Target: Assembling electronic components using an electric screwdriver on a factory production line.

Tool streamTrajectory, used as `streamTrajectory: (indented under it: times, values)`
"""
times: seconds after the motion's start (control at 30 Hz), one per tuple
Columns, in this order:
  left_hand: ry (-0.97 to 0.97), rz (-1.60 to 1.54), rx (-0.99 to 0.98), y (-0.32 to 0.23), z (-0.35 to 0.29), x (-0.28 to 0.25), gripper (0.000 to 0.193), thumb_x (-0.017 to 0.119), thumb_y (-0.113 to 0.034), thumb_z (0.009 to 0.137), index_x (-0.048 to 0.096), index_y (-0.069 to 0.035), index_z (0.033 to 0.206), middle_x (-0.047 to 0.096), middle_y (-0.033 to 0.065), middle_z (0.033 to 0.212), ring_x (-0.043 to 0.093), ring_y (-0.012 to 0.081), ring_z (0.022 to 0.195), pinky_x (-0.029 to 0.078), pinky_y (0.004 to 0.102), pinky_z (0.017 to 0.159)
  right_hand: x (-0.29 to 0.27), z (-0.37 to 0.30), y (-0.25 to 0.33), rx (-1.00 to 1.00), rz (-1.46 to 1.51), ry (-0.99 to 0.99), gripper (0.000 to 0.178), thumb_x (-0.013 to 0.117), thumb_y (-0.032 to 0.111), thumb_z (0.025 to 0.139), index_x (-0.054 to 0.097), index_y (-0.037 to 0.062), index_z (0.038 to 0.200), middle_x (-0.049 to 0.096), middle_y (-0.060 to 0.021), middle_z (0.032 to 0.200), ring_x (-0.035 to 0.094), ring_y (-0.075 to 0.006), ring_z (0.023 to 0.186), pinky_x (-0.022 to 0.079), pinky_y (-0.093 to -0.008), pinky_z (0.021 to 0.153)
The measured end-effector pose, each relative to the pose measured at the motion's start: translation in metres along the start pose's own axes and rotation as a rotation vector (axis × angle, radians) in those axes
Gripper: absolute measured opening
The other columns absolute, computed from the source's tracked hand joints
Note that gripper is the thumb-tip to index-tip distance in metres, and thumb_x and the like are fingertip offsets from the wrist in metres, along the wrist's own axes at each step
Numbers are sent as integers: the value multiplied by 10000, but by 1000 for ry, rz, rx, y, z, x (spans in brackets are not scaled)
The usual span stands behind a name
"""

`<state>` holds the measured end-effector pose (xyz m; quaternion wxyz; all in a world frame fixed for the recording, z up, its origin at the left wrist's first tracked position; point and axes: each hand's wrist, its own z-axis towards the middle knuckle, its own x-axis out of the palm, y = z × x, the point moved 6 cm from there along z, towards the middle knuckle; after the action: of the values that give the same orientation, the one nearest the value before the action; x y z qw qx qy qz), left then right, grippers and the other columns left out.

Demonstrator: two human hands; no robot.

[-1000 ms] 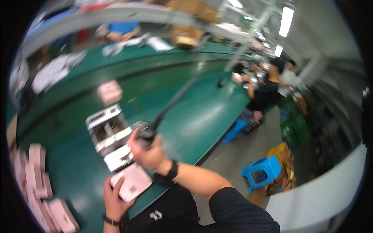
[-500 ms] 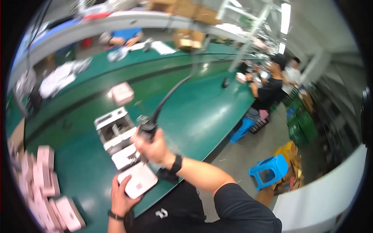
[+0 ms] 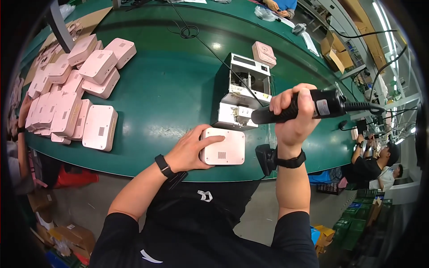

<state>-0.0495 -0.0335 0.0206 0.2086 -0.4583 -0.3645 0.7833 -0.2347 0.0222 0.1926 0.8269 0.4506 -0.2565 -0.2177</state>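
Observation:
My left hand [image 3: 191, 148] grips the left side of a pale pink rounded plastic case [image 3: 233, 147], thumb on top. The case lies on the green table near its front edge, with a slotted vent and small holes at its corners facing up. Raised to its right, my right hand [image 3: 296, 111] is closed around a black corded electric screwdriver [image 3: 328, 102]. The tool is tilted, its front end toward the metal front of a screw feeder machine [image 3: 246, 96] just beyond the case. Whether its tip touches the machine, I cannot tell.
Many similar pink cases [image 3: 96, 67] are piled at the left; another pink case [image 3: 264, 54] lies behind the machine. A black cable [image 3: 210, 49] hangs across the table. Co-workers [image 3: 385, 156] sit at the right, and another person's arm [image 3: 22, 111] shows at the far left.
The view has swung round to the right and levelled. My right hand keeps the screwdriver, now tilted toward the screw feeder's front; my left hand stays on the pink case.

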Motion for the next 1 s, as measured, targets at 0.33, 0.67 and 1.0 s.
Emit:
streamTrajectory:
  times: [0.33,0.67,1.0]
  values:
    - [11,1,-4,2,1,4,793,849,-199,591,566,-269,1328,448,121,1312,504,339,1193,448,438,1001,0,-4,-15,98,-90,73,190,523,233,951,513,44,941,475,-64,614,459,-167,491,430,-351,518]
    - [29,-14,-19,4,4,4,811,858,-190,569,571,-257,1325,446,128,1320,501,342,1199,446,437,1004,4,-19,-34,118,-34,68,205,519,254,945,500,50,943,471,-66,614,454,-165,492,425,-346,508]
    - [40,0,-14,2,6,5,778,867,-216,587,585,-237,1312,451,140,1330,500,345,1206,444,440,1004,1,-27,-39,133,1,29,211,524,251,941,483,46,909,473,-73,614,454,-169,493,427,-342,505]
